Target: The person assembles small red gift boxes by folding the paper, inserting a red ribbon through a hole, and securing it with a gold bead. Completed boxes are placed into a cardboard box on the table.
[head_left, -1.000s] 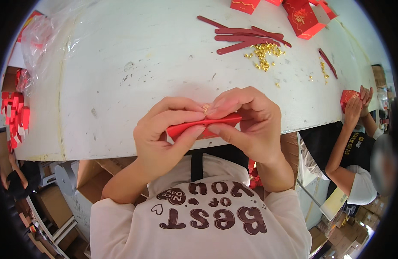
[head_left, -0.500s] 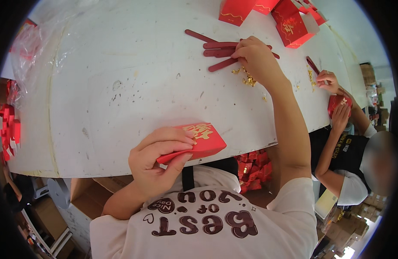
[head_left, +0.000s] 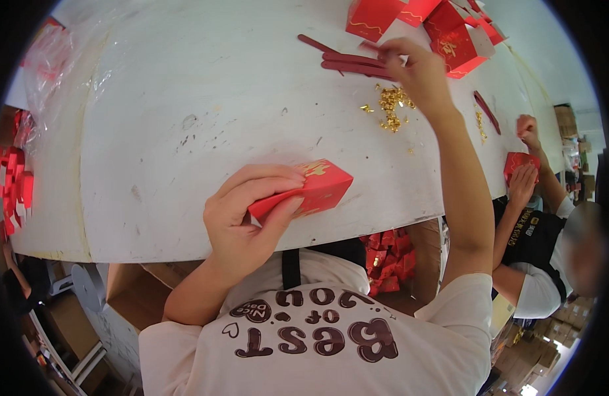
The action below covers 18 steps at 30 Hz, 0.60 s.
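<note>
Red box [head_left: 329, 186] | pinched between left fingers [head_left: 265, 183] | right fingers [head_left: 398, 47] holding blurred strap [head_left: 368, 45]

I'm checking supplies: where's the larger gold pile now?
In the head view, the gold pile lies on the white table, upper right of centre, just below the red straps and near the right hand.

open: tabletop [head_left: 212, 86] between plastic film [head_left: 50, 61] and straps [head_left: 351, 66] | obstacles: gold studs [head_left: 391, 102], red boxes [head_left: 372, 18] beyond
</note>
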Each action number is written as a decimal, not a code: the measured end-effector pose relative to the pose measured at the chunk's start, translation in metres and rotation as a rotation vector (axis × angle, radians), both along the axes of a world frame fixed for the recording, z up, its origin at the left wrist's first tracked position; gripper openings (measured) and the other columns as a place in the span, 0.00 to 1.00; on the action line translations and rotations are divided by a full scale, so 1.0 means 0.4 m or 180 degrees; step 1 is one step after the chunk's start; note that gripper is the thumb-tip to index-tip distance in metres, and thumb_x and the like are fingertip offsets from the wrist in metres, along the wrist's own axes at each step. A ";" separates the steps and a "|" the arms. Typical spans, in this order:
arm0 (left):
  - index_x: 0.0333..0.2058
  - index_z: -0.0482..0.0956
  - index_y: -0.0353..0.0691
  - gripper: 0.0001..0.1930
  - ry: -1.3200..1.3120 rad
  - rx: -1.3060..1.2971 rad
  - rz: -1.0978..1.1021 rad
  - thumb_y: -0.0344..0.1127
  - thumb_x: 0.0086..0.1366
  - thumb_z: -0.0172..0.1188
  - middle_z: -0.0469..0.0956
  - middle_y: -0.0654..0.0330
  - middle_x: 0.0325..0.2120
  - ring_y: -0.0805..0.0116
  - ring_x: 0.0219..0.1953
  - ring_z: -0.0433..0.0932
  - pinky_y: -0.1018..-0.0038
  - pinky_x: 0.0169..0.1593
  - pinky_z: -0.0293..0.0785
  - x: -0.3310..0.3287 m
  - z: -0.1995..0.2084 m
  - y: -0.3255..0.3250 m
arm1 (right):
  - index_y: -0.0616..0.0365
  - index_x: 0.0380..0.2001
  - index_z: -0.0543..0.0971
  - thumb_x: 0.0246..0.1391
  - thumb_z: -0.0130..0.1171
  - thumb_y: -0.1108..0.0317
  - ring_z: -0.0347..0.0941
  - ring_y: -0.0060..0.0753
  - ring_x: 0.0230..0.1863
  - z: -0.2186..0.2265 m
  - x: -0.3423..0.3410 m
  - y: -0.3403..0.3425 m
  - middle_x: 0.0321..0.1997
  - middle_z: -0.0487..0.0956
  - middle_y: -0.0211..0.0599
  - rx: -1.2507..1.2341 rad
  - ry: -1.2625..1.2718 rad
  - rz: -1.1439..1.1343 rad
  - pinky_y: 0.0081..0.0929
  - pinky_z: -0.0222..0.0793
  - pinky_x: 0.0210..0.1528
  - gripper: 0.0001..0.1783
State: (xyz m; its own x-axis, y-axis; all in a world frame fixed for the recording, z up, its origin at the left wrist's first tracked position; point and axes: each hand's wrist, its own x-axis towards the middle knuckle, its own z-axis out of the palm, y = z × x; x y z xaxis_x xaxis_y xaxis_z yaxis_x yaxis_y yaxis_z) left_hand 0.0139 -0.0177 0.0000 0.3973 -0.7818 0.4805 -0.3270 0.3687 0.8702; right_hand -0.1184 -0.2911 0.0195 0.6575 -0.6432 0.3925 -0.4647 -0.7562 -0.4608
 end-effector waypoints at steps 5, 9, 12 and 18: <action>0.34 0.78 0.32 0.09 0.0079 0.0073 0.0071 0.18 0.52 0.60 0.78 0.54 0.35 0.67 0.36 0.77 0.77 0.39 0.73 -0.007 -0.001 -0.003 | 0.71 0.43 0.72 0.48 0.54 0.82 0.78 0.34 0.36 0.129 0.014 0.166 0.34 0.80 0.46 0.2310 -0.1533 0.1032 0.26 0.75 0.41 0.16; 0.37 0.77 0.33 0.10 0.0061 0.0076 0.0024 0.21 0.53 0.60 0.77 0.54 0.36 0.67 0.37 0.77 0.76 0.40 0.73 -0.006 -0.002 -0.011 | 0.70 0.43 0.73 0.39 0.58 0.88 0.79 0.38 0.36 0.179 -0.031 0.319 0.34 0.80 0.46 0.2847 -0.1461 0.1575 0.29 0.77 0.37 0.22; 0.37 0.78 0.33 0.10 0.0081 0.0129 -0.0004 0.22 0.54 0.60 0.77 0.54 0.37 0.67 0.38 0.77 0.77 0.41 0.72 -0.009 0.007 -0.005 | 0.68 0.37 0.77 0.39 0.61 0.87 0.79 0.33 0.35 0.147 -0.020 0.370 0.30 0.80 0.42 0.2058 -0.1314 0.1397 0.27 0.77 0.36 0.17; 0.36 0.79 0.33 0.09 0.0433 0.0346 -0.0034 0.22 0.55 0.59 0.77 0.56 0.37 0.68 0.38 0.76 0.77 0.41 0.72 -0.014 0.012 0.001 | 0.64 0.32 0.79 0.42 0.58 0.86 0.78 0.23 0.29 0.100 -0.002 0.401 0.30 0.81 0.36 0.1052 -0.1264 0.1309 0.17 0.76 0.30 0.11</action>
